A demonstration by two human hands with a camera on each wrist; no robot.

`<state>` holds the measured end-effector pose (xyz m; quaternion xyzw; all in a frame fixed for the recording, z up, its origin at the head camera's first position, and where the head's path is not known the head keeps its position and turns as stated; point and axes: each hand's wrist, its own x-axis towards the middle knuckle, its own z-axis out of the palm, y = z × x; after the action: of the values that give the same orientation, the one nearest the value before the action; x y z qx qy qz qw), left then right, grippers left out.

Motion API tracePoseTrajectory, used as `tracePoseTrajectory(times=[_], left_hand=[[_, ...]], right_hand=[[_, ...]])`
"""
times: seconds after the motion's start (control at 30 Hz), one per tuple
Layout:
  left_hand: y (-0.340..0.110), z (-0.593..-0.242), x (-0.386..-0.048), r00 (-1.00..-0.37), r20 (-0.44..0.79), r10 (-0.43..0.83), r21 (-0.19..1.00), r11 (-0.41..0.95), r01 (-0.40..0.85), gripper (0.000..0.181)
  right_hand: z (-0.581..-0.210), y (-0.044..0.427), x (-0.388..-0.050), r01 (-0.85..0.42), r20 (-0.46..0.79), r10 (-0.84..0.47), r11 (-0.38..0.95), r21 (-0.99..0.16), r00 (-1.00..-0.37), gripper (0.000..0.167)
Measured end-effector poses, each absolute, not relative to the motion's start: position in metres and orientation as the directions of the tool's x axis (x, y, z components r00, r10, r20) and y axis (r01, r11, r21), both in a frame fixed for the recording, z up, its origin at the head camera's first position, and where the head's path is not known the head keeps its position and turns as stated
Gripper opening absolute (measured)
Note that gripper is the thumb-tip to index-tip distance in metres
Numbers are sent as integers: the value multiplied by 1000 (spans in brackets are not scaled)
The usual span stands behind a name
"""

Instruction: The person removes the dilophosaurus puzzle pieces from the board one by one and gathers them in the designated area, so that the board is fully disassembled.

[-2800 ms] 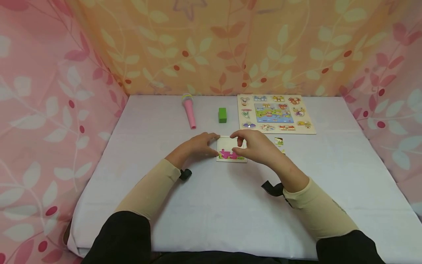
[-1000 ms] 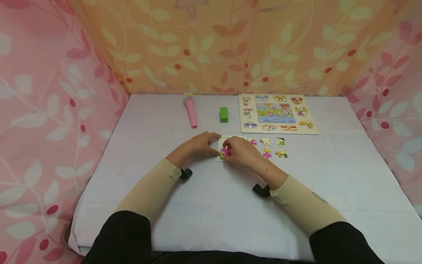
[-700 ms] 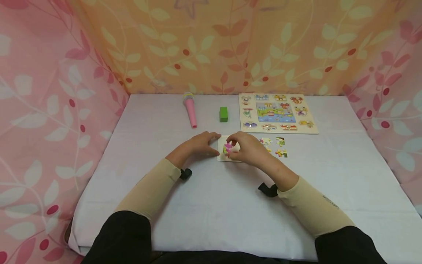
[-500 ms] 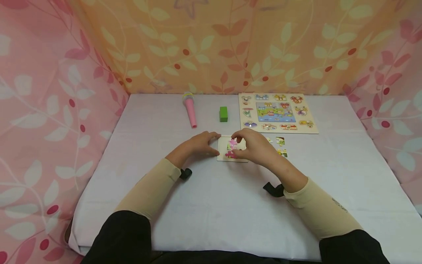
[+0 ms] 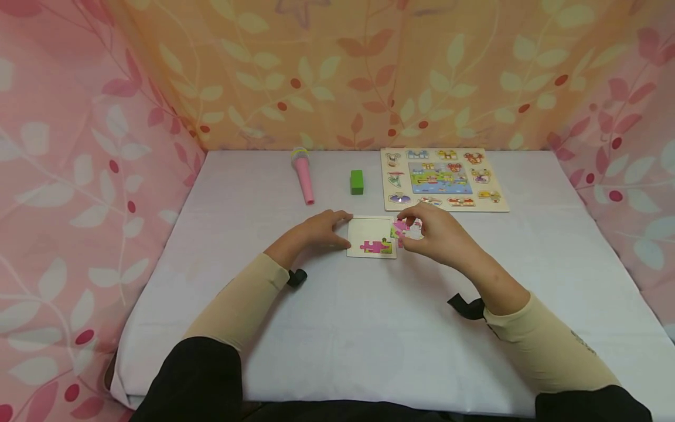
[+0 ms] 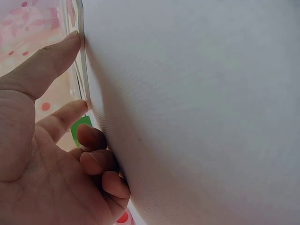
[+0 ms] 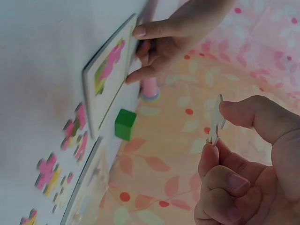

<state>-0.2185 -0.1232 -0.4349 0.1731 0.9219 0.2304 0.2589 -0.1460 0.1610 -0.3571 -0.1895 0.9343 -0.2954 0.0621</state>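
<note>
The square wooden puzzle board (image 5: 369, 228) lies mid-table, with joined pink-and-green puzzle pieces (image 5: 376, 247) along its near side toward the right. My left hand (image 5: 319, 230) touches the board's left edge with thumb and forefinger; in the left wrist view its other fingers curl loosely. Just off the board's right edge, my right hand (image 5: 440, 231) pinches a pink-and-green puzzle piece (image 5: 398, 228) between thumb and forefinger. The right wrist view shows that piece edge-on (image 7: 216, 121), held off the table. Loose puzzle pieces (image 7: 46, 173) lie beside the board, partly hidden by the right hand in the head view.
Behind stands a green block (image 5: 357, 182), with a pink toy microphone (image 5: 303, 176) to its left. A larger picture puzzle board (image 5: 390, 176) lies at the back right. Patterned cloth (image 5: 316, 70) rises at the back and both sides of the white-covered table.
My right hand has lifted the left piece from the board's near row and carried it rightward past the board's right edge. My left hand has stayed at the left edge.
</note>
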Motion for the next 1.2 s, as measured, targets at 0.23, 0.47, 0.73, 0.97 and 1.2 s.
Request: tracePoseTrajectory(times=[0.23,0.47,0.73,0.97,1.2], left_hand=[[-123,-434,-218,-807,-405,430,525,832,179,81],[-122,-435,-217,-804,-404,436,537,825,177,80],[-124,-437,-220,-810,-391,438,529,827,191,81],[-124,-435,-220,-810,-391,437,534,825,188,81],[-124,-434,-219,-805,-400,438,542,821,177,81]], right_hand=[[-366,182,-145,-292,-45,-379,778,-557,-924,44],[-388,196,-139,-255,-110,-376,789,-558,-920,42],[-407,192,-136,-298,-132,-435,778,-553,-891,36],[-416,180,-143,-321,-158,-453,799,-508,-877,33],[-423,176,-148,-309,-220,-432,846,-435,-874,32]])
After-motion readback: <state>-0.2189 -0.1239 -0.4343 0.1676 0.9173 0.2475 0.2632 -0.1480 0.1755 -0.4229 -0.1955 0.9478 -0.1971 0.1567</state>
